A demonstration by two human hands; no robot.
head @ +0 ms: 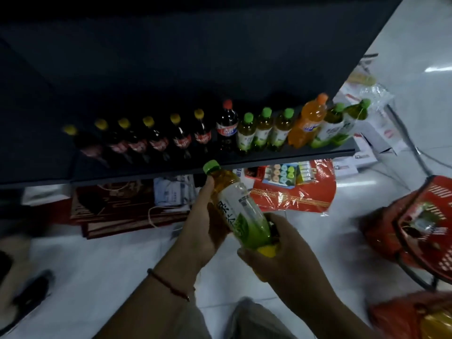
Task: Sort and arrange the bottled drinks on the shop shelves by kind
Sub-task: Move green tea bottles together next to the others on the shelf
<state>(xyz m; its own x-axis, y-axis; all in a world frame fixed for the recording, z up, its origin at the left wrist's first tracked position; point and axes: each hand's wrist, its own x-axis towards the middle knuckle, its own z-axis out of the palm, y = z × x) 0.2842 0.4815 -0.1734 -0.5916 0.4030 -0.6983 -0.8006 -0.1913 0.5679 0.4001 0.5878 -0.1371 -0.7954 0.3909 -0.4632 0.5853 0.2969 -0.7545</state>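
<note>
My left hand (201, 223) grips a green-capped green tea bottle (238, 206), tilted with its cap toward the shelf. My right hand (283, 255) is curled round a dark bottle with a yellow cap (267, 250), mostly hidden, just under the tea bottle's base. On the dark shelf (269, 156) stands a row: several yellow-capped cola bottles (156, 138), a red-capped cola (227, 128), three green tea bottles (263, 130), an orange soda (308, 123), then two more green teas (340, 126).
A red shopping basket (428, 216) lies on the white floor at right, and another orange-red one (413, 316) is at the bottom right. Red packaged goods (293, 192) and flat red boxes (117, 209) lie beneath the shelf. White cartons (376, 133) sit past the shelf's right end.
</note>
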